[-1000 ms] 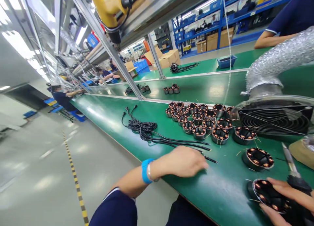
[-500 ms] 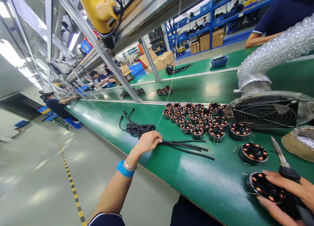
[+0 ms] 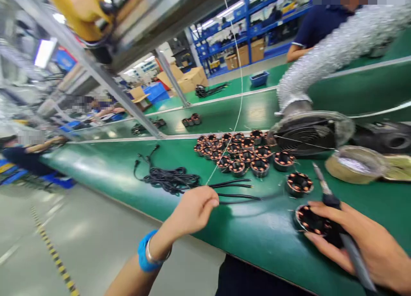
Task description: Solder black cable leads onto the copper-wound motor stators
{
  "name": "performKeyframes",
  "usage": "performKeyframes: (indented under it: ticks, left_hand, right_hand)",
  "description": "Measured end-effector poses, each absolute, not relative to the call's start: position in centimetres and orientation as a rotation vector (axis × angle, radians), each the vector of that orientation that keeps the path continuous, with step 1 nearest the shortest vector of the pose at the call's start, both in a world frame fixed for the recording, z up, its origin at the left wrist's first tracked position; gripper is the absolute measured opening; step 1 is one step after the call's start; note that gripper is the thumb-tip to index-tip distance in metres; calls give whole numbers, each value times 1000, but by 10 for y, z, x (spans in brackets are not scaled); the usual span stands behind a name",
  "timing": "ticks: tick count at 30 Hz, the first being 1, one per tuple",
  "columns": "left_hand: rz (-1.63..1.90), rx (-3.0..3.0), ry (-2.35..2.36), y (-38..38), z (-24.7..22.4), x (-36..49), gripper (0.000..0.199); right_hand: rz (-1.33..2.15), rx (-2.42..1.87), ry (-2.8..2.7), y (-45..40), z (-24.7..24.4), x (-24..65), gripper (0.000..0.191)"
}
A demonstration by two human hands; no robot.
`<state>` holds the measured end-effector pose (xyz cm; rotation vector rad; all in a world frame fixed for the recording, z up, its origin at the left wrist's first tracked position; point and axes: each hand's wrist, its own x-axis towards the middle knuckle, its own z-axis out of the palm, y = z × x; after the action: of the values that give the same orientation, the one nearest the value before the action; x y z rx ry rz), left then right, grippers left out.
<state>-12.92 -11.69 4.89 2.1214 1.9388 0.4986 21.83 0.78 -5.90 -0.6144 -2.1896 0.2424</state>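
My left hand (image 3: 195, 208), closed, pinches a black cable (image 3: 237, 202) whose far end blurs off to the right. A thin pale wire (image 3: 239, 103) comes down from above and ends at this hand. Behind it lies a bundle of black cables (image 3: 170, 178) with bare tips. My right hand (image 3: 362, 240) is wrapped around a soldering iron (image 3: 322, 182), its tip pointing up and away. The same hand grips a motor stator (image 3: 303, 216) with copper windings by its rim. Just beyond is another stator (image 3: 299, 183).
Several stators (image 3: 247, 154) stand grouped on the green bench (image 3: 250, 240). Right of them are a round fan (image 3: 305, 133) with a silver duct (image 3: 324, 56) and a tape roll (image 3: 355, 165). A metal post (image 3: 122, 97) rises at the back. Co-workers sit beyond.
My left hand has drawn one cable away from the bundle, toward me and right. The view has turned right. My right hand still has the soldering iron and stator.
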Motion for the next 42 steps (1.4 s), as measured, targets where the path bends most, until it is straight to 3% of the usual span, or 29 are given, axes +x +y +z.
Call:
performKeyframes:
  ticks: [3,9,12,16,25,33,37,42]
  left_hand:
    - [298,2170,1782,-111,17,-102,22]
    - [300,2316,1526,-68,-11,-38,25]
    - [222,2324,1492,-46,-10,-20,15]
    - [435,2092,1406,-38,7,-19,6]
    - [651,1873,1184,-27,24,-11,21]
    - [736,1545,1107,-36,11,-10,38]
    - [931,1328,1104,-38,-2,-8,35]
    - [820,1399,1114,-29,3,-21,34]
  right_hand:
    - [276,-515,-2255,5,-47,216,35]
    - [348,-534,-2255,5,-45,215,38]
    - [389,-528,-2254,6,-43,219,40]
    - [429,-529,-2150,4,-29,215,42]
    - [659,-780,-1801,-20,0,182,26]
    - [515,-957,-1706,-31,3,158,24]
    - [444,-1068,-1569,-45,-4,137,24]
    - [326,-1014,-1650,-54,-9,137,19]
